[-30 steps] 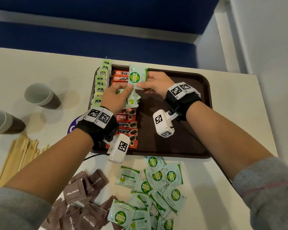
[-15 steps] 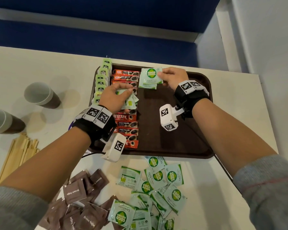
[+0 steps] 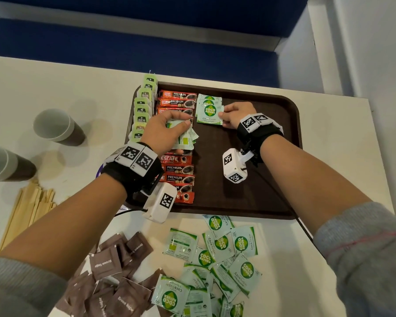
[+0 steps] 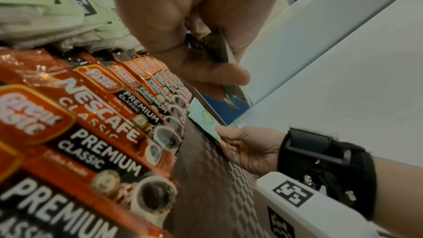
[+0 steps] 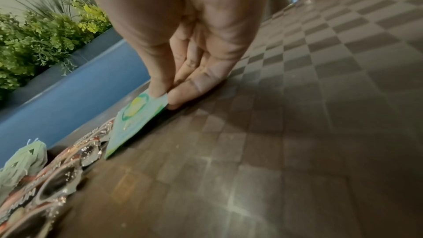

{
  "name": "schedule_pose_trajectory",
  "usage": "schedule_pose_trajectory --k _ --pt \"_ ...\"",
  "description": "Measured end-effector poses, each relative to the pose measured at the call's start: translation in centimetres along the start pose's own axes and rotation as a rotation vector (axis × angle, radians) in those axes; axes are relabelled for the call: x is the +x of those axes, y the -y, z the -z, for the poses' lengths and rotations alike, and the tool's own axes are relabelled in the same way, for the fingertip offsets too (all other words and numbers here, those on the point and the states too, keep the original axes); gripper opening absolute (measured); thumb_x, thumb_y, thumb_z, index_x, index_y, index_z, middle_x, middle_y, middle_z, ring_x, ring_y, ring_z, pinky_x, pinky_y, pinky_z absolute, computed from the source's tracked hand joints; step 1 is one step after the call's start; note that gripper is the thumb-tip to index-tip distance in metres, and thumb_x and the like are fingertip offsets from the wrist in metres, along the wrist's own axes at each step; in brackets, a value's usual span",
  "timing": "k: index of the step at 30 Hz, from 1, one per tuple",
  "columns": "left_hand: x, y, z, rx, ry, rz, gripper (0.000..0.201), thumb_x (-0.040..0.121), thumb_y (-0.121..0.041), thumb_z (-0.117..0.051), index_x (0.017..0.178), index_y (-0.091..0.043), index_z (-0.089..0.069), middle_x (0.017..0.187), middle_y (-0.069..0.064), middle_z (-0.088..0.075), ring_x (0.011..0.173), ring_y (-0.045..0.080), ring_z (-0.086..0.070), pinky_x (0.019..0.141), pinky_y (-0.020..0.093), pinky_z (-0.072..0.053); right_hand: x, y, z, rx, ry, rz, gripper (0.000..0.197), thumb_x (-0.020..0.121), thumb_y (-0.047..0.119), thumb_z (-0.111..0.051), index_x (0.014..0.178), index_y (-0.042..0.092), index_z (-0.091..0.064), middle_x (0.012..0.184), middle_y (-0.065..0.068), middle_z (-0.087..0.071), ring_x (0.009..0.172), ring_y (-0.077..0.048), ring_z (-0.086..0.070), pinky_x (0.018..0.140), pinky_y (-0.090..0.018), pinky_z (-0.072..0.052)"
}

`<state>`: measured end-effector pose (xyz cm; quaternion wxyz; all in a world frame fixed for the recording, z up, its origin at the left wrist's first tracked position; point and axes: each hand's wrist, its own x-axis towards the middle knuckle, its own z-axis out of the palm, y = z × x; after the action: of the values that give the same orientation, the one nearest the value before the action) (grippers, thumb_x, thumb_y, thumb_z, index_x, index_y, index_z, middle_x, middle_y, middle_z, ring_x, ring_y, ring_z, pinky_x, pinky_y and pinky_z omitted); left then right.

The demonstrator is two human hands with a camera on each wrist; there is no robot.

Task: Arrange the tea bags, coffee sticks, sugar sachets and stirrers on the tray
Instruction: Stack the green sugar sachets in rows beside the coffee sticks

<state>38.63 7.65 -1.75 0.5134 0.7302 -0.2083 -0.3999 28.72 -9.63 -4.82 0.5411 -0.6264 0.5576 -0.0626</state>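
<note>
A brown tray (image 3: 290,124) holds a column of pale green tea bags (image 3: 142,110) at its left edge and a column of red coffee sticks (image 3: 177,171) beside them. To the right of the sticks, at the tray's far end, lie a few green Coco sugar sachets (image 3: 209,112). My right hand (image 3: 234,114) pinches the nearest one's right edge (image 5: 142,104), low over the tray floor. My left hand (image 3: 167,131) hovers over the coffee sticks and grips a small stack of green sachets (image 3: 184,139).
Loose green sachets (image 3: 217,255) and brown sugar sachets (image 3: 114,277) lie on the white table in front of the tray. Wooden stirrers (image 3: 28,211) lie at the left. Two paper cups (image 3: 55,126) (image 3: 5,164) stand further left. A blue bench runs behind the table.
My right hand carried one green sachet from the left hand's stack to the tray's far end and lowered it onto the sachets there. The left hand stayed over the coffee sticks.
</note>
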Motion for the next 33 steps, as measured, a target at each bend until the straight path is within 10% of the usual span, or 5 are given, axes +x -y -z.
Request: schedule_pose_trajectory --k 14,21,25,29,33 --pt "0.2 0.2 0.1 -0.009 0.02 0.055 0.006 0.09 -0.017 -0.062 0.095 -0.02 -0.063 0.1 0.007 -0.064 0.059 0.009 -0.064 0.039 0.02 -0.049 0.7 -0.2 -0.3 -0.03 -0.018 0.018 0.019 0.081 0.011 -0.073 0.076 0.017 -0.056 0.073 -0.002 -0.063 0.059 -0.012 -0.061 0.072 -0.031 -0.059" --pt "0.3 0.1 0.2 0.021 0.031 0.02 0.026 0.089 -0.019 -0.064 0.112 -0.027 -0.054 0.109 0.009 -0.065 0.066 0.014 -0.068 0.041 0.024 -0.051 -0.1 0.2 -0.1 -0.189 -0.135 0.193 0.025 0.08 0.039 -0.071 0.09 0.019 -0.061 0.085 0.002 -0.065 0.074 -0.014 -0.065 0.075 -0.029 -0.056" --pt "0.9 0.1 0.2 0.079 0.037 0.035 0.045 0.086 -0.028 -0.067 0.125 -0.026 -0.044 0.125 0.012 -0.057 0.08 0.023 -0.07 0.044 0.026 -0.052 -2.3 1.7 -0.9 -0.197 0.134 0.271 0.03 0.085 0.046 -0.063 0.092 0.017 -0.067 0.08 0.002 -0.066 0.074 -0.013 -0.063 0.077 -0.031 -0.057" --pt "0.8 0.0 0.1 0.154 0.064 0.029 0.059 0.073 -0.05 -0.072 0.122 -0.034 -0.042 0.129 0.008 -0.055 0.112 0.032 -0.059 0.073 0.043 -0.057 -3.9 2.6 -1.6 -0.235 0.381 0.303 0.019 0.087 0.034 -0.064 0.095 0.017 -0.068 0.077 0.002 -0.063 0.067 -0.008 -0.06 0.058 -0.017 -0.05" --pt "1.0 0.5 0.5 0.169 0.092 0.035 0.076 0.058 -0.063 -0.07 0.123 -0.037 -0.04 0.125 0.005 -0.059 0.111 0.028 -0.06 0.091 0.055 -0.05 -4.3 2.8 -1.3 -0.119 0.384 0.295 0.008 0.088 0.023 -0.065 0.087 0.015 -0.065 0.069 0.001 -0.061 0.056 -0.004 -0.058 0.052 -0.013 -0.048"
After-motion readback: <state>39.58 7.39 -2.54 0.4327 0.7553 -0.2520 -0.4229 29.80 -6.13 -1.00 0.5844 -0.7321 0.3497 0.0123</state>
